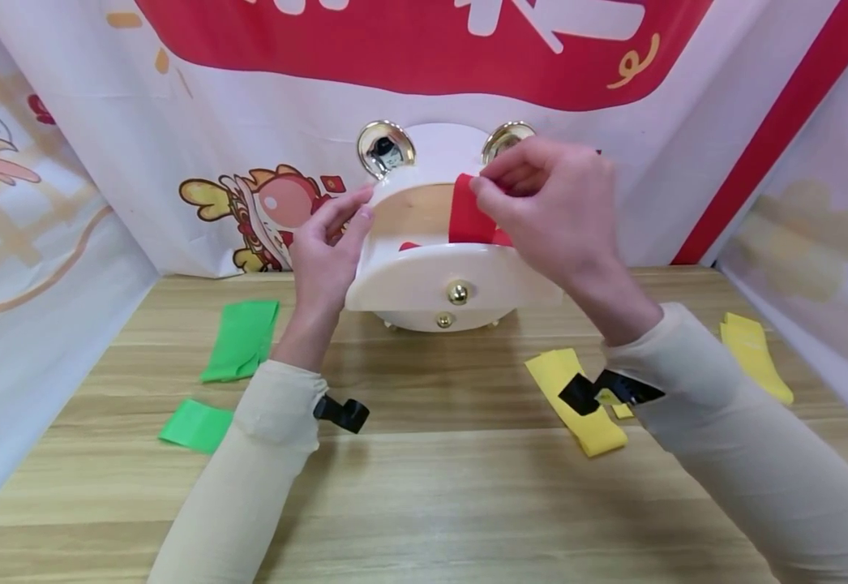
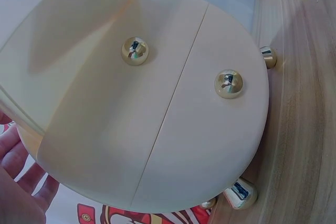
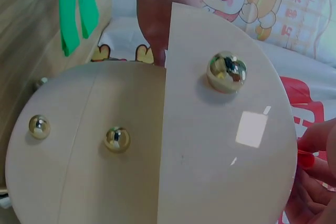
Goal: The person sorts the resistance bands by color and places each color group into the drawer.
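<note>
A cream rounded cabinet with gold knobs has its top drawer (image 1: 402,280) pulled out. Red cloth (image 1: 470,212) stands partly up out of that drawer, its upper end pinched by my right hand (image 1: 558,203). More red lies low inside, mostly hidden by the drawer front. My left hand (image 1: 331,247) rests its fingers on the cabinet's left side. In the left wrist view, that hand (image 2: 21,182) is beside the drawer's edge. The right wrist view shows my right hand (image 3: 317,174) behind the drawer front (image 3: 226,140) with a bit of red cloth (image 3: 305,159) between the fingers.
Two green cloths (image 1: 241,341) lie on the table at the left. Yellow cloths (image 1: 577,401) lie under and beside my right forearm, another (image 1: 755,357) farther right. Gold round pieces (image 1: 386,149) top the cabinet. A printed curtain (image 1: 249,105) hangs behind.
</note>
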Action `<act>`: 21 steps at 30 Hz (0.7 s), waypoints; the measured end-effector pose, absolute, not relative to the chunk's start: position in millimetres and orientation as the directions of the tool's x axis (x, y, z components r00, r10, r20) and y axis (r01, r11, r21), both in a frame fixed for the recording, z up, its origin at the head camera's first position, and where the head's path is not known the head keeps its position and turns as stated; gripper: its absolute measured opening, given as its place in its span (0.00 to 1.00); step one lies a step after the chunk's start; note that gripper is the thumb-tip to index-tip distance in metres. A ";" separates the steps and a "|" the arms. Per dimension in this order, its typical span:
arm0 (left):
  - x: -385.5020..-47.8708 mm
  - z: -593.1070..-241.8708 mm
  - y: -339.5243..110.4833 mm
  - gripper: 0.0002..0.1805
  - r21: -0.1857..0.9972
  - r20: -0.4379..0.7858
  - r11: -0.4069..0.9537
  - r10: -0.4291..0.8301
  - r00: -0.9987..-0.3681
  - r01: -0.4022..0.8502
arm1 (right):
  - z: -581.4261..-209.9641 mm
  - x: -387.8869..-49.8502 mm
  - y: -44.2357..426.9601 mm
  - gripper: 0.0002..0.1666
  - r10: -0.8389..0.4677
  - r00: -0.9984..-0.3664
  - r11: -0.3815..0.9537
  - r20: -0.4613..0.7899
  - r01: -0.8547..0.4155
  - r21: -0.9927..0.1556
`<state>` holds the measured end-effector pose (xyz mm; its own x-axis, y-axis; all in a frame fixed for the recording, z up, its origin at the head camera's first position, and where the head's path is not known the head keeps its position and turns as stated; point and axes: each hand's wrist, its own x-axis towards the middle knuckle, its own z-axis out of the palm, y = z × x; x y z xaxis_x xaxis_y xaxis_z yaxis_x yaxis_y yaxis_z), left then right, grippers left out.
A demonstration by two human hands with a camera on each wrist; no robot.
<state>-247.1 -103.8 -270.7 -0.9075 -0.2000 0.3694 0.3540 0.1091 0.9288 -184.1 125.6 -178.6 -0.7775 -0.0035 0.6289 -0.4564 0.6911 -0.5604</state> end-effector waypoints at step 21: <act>-247.7 -271.4 -103.6 0.16 0.929 0.369 0.123 -0.208 -0.906 0.350 | -178.7 -180.0 101.2 0.11 -0.180 -0.903 0.731 0.391 -0.388 -0.561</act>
<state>-247.7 -103.6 -271.4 -0.9059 -0.2084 0.3686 0.3496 0.1230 0.9288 -180.0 101.2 -178.7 -0.9028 -0.1795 0.3908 -0.3882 0.7312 -0.5609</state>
